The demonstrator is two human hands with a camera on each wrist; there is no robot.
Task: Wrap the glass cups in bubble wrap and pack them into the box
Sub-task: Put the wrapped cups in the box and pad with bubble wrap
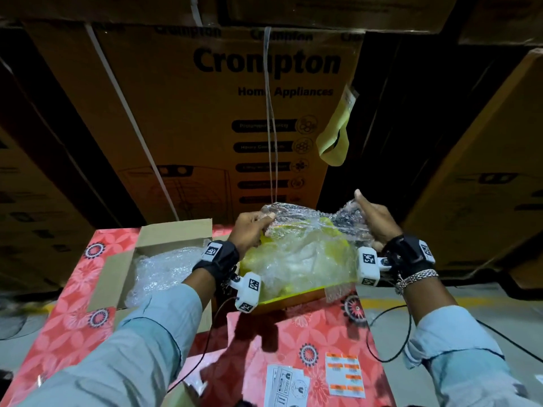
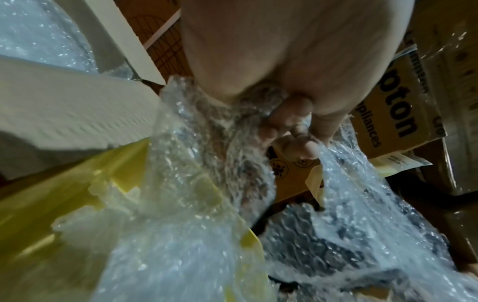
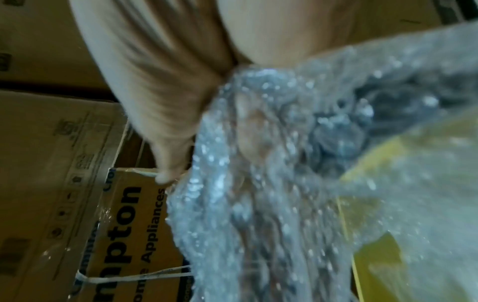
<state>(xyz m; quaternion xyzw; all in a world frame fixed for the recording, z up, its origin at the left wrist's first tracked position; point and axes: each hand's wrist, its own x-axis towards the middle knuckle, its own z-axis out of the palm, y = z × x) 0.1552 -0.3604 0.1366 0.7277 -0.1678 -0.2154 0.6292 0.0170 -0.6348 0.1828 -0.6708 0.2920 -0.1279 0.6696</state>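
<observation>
A sheet of bubble wrap (image 1: 311,221) is stretched between my two hands above a yellow box (image 1: 293,295) that holds more crumpled wrap. My left hand (image 1: 254,227) grips the sheet's left end, its fingers curled round the wrap (image 2: 289,122). My right hand (image 1: 371,218) grips the right end with the thumb sticking up, and the wrap bunches in its palm (image 3: 258,122). An open cardboard box (image 1: 123,268) on the left has bubble wrap (image 1: 164,271) inside. I see no bare glass cup in any view.
The boxes rest on red flowered cartons (image 1: 308,348) with stickers near the front. Tall brown Crompton cartons (image 1: 235,113) form a wall right behind. A black cable (image 1: 390,333) hangs from the right wrist. Grey floor (image 1: 484,304) lies to the right.
</observation>
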